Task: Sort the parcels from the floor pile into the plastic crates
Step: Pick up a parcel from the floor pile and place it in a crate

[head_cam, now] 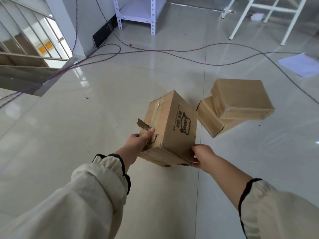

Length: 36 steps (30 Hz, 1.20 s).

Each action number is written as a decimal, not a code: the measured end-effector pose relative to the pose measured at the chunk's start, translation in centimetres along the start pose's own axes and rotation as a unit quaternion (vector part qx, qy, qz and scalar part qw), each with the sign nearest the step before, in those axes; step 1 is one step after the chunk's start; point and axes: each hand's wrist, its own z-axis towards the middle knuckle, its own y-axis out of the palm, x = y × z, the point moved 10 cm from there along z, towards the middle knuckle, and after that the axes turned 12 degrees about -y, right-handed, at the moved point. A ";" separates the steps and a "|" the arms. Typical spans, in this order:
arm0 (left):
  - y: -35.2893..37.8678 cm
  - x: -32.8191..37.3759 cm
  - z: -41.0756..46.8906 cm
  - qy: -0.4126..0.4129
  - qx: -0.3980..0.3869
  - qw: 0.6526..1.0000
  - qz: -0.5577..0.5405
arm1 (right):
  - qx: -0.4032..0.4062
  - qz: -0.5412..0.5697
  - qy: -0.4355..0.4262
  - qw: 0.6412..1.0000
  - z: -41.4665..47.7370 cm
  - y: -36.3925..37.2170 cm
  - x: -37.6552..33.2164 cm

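The tiled floor point(77, 126) is crossed by cables point(172, 53); no crate is seen. Two parcels lie on it, one point(241, 99) stacked askew on the other point(209, 118). Just beside them a taped box point(172, 125) is held tilted, clear of the floor, probably for carrying to a crate. Its weight is shared at the near end: the left hand point(139, 142) is curled round the torn edge, thumb on top, and the right hand point(202, 155) is closed on the lower corner, fingers mostly hidden.
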 end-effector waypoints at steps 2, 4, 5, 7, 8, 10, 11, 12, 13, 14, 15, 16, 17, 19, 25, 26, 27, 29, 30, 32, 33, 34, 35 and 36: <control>-0.2 0.0 -0.2 0.004 0.000 1.000 -0.008 | 0.000 -0.003 -0.002 1.000 -0.2 0.1 -0.3; -0.5 0.5 -0.5 0.023 0.012 1.000 -0.017 | -0.015 -0.008 -0.005 1.000 -0.5 0.3 -0.2; -0.9 1.0 -0.6 0.042 0.029 0.998 -0.020 | -0.027 -0.018 -0.012 0.999 -0.6 0.5 -0.2; -2.1 2.1 -1.2 0.087 0.083 0.993 -0.006 | -0.031 -0.050 -0.037 0.998 -0.7 0.7 -0.6; -2.8 2.6 -1.5 0.104 0.115 0.988 0.001 | -0.022 -0.052 -0.054 0.997 -0.6 0.6 -1.0; -3.6 3.0 -1.9 0.109 0.141 0.984 -0.011 | -0.016 -0.010 -0.066 0.998 -0.6 0.8 -1.8; -3.5 2.9 -1.7 0.101 0.133 0.986 -0.024 | -0.021 0.037 -0.049 0.998 -0.8 1.1 -1.9; -3.1 2.5 -1.3 0.084 0.116 0.989 -0.024 | -0.025 0.080 -0.033 0.996 -1.0 1.4 -2.0; -2.6 1.9 -1.0 0.062 0.099 0.993 -0.009 | -0.026 0.104 -0.024 0.994 -0.9 1.5 -2.0; -2.1 1.1 -0.8 0.034 0.083 0.996 0.012 | -0.028 0.101 -0.026 0.994 -0.9 1.4 -2.1; -1.7 0.2 -0.6 0.009 0.067 0.997 0.025 | -0.028 0.080 -0.034 0.996 -0.9 1.3 -2.3; -1.4 -0.6 -0.4 -0.013 0.047 0.998 0.026 | -0.028 0.050 -0.047 0.997 -1.0 1.2 -2.4; -1.1 -1.1 -0.2 -0.023 0.031 0.999 0.020 | -0.031 0.024 -0.058 0.998 -1.1 1.2 -2.5; -1.0 -1.3 -0.1 -0.024 0.020 1.000 0.004 | -0.042 0.000 -0.072 0.997 -1.2 1.3 -2.6; -1.2 -2.4 0.9 -0.038 0.024 0.998 0.043 | -0.065 -0.015 -0.074 0.995 -1.2 0.9 -2.5; -1.2 -2.9 1.1 -0.049 0.017 0.997 0.055 | -0.064 -0.019 -0.070 0.995 -1.1 0.7 -2.5; -1.2 -3.5 1.2 -0.060 0.009 0.996 0.064 | -0.062 -0.027 -0.064 0.996 -1.0 0.2 -2.4; -1.2 -4.4 1.5 -0.074 -0.007 0.994 0.078 | -0.064 -0.037 -0.047 0.996 -0.6 -0.9 -2.0; -1.2 -4.7 1.6 -0.078 -0.015 0.993 0.086 | -0.069 -0.034 -0.038 0.996 -0.5 -1.4 -1.7; -0.7 -5.4 1.8 -0.088 -0.038 0.990 0.100 | -0.076 -0.011 -0.017 0.997 -0.6 -2.6 -1.0; -0.3 -5.6 1.9 -0.091 -0.052 0.989 0.103 | -0.076 -0.003 -0.007 0.997 -0.6 -3.2 -0.5; 0.4 -5.7 1.8 -0.090 -0.067 0.988 0.105 | -0.072 0.001 -0.001 0.997 -0.7 -3.8 -0.1; 1.2 -5.6 1.7 -0.086 -0.083 0.987 0.106 | -0.063 0.003 0.003 0.998 -0.6 -4.4 0.3; 1.9 -5.4 1.6 -0.079 -0.097 0.986 0.108 | -0.051 0.009 0.008 0.999 -0.4 -4.8 0.6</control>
